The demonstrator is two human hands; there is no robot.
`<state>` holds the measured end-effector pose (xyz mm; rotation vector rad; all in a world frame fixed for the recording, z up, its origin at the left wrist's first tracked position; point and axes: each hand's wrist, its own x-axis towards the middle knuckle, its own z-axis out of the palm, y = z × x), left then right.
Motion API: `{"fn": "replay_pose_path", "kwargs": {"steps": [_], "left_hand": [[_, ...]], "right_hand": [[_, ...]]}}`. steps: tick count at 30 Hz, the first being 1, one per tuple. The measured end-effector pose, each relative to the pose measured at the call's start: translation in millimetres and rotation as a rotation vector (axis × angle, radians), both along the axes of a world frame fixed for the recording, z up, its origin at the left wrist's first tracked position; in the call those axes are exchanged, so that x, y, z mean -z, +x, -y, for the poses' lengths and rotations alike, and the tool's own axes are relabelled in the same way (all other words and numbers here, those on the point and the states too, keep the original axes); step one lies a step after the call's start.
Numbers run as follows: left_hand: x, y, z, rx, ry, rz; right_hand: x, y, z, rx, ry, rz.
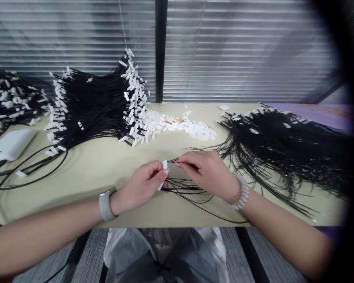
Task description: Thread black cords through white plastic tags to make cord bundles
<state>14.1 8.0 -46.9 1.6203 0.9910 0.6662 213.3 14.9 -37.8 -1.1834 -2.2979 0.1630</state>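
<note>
My left hand (144,184) is closed in a pinch on a small white tag (165,165) just above the table near its front edge. My right hand (205,171) is closed on a thin black cord (172,160) whose end meets the tag. A few loose black cords (188,190) lie under and between both hands. A grey watch band is on my left wrist and a white bead bracelet on my right.
A big bundle of tagged black cords (97,106) lies at the back left, another (8,98) at the far left. Loose white tags (179,125) are heaped mid-table. Untagged black cords (283,145) spread on the right. A white box (10,145) with a cable sits left.
</note>
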Motion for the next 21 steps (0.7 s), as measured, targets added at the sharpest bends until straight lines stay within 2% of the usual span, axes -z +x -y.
{"fn": "replay_pose_path", "kwargs": {"steps": [6,11,21], "left_hand": [[1.8,-0.7,0.0,0.002,0.020,0.006],[2.3,-0.4,0.0,0.003,0.034,0.006],[1.1,-1.2,1.1,0.073,0.061,-0.051]], "right_hand": [[-1.8,0.6,-0.7,-0.041,-0.007,0.085],[-2.1,-0.1,0.1,-0.046,-0.016,0.010],[8.6,-7.6,-1.1,-0.065,0.009,-0.053]]}}
